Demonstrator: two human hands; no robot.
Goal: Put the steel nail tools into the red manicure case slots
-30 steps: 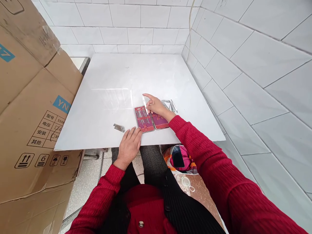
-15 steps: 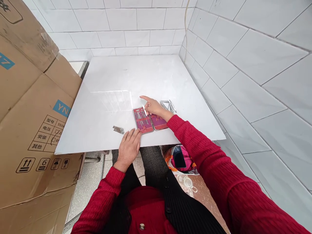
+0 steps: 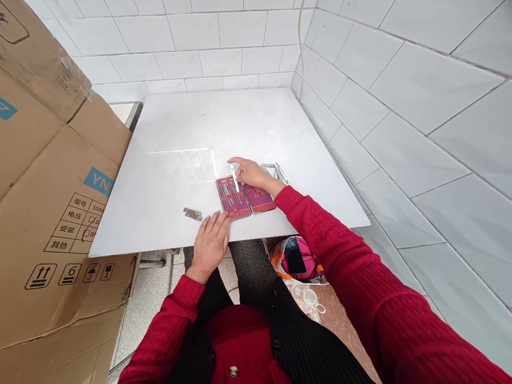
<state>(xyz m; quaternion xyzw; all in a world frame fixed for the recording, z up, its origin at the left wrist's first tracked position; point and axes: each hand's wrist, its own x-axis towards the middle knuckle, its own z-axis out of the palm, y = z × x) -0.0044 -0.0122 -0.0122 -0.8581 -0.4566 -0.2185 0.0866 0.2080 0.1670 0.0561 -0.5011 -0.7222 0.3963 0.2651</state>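
An open manicure case (image 3: 262,207) with a purple and red lining lies near the table's front edge, several slim metal tools strapped in its left half. Above that half, my right hand (image 3: 252,175) pinches a slim, pale, shiny manicure tool (image 3: 234,178), its index finger stretched out to the left. The tool's exact kind I cannot make out. My left hand (image 3: 212,237) rests flat over the table edge, fingers extended, fingertips at the case's lower left corner. Nail clippers (image 3: 192,214) lie just left of it. Behind my right wrist are more metal tools (image 3: 276,172), partly hidden.
The white table (image 3: 180,122) reaches back to tiled walls (image 3: 416,90) behind and at the right. Large cardboard boxes (image 3: 48,176) stand along the left. Below the table at the right, a bag (image 3: 284,266) holds pink things and a dark phone (image 3: 295,257).
The tool in my right hand has turned a little and now shows as a narrow strip. My left hand stays at the case corner. The whole view has shifted slightly.
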